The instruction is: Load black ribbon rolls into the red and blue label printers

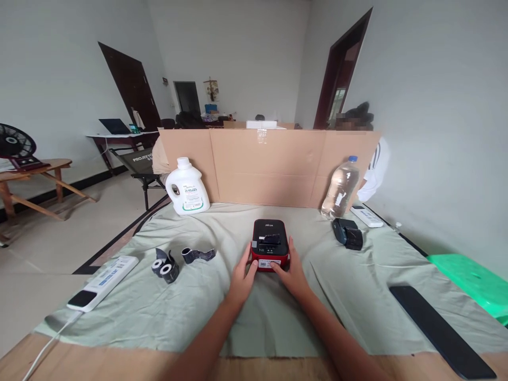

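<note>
A small black and red box-shaped device (270,235) sits at the middle of the cloth-covered table, a white label on its front side. My left hand (242,275) grips its left side and front corner, and my right hand (292,272) grips the right side with the thumb on the front label. On the left lie dark rolls with white cores (165,269) and one partly unrolled dark roll (198,255). Toward the right rests a dark gray device (346,233).
A cardboard panel (265,169) stands behind, between a white jug (188,188) and a clear bottle (342,186). A white power strip (103,282) lies left, another (367,216) back right, a long black object (440,329) front right. A person sits beyond the panel's right end.
</note>
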The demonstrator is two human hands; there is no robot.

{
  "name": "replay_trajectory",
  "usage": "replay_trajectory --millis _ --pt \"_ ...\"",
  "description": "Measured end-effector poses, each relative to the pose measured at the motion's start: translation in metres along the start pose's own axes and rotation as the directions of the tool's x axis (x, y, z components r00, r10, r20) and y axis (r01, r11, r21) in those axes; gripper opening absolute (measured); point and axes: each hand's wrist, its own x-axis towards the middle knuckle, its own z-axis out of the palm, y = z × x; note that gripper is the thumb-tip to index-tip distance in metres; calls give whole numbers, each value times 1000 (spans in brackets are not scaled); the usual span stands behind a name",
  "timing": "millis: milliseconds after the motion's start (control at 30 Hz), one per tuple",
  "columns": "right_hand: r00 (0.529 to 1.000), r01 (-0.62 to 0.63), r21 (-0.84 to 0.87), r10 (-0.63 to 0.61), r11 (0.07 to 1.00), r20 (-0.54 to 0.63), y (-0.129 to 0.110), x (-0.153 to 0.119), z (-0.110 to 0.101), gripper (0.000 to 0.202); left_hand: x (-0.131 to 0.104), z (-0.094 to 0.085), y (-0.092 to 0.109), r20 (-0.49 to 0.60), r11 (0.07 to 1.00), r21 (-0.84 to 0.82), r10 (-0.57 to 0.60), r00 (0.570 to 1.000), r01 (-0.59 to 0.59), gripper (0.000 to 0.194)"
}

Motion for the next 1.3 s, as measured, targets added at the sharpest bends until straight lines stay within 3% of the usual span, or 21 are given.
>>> replay_trajectory --millis 233,433,567,767,967,1300 --pt "999 -37 48 36 998 20 -4 -3 -4 90 -5 1 -11 54 992 91 87 995 -91 69" --pt "1000 -8 54 8 998 10 0 0 -4 84 9 -14 -5 160 970 97 206 965 -223 61" --pt "1000 2 36 -2 999 -7 2 0 -3 79 16 -19 -6 194 975 62 198 961 -213 51" --pt "997 48 -77 -52 996 -56 1 0 -2 83 17 -19 -11 146 992 39 112 983 -119 47" --pt "997 69 -30 -70 997 -33 1 1 -2 80 19 -21 -13 140 977 126 154 978 -172 45" --pt "1000 -4 75 4 997 -5 3 0 0 81 23 -25 -3 161 924 336 137 977 -185 39"
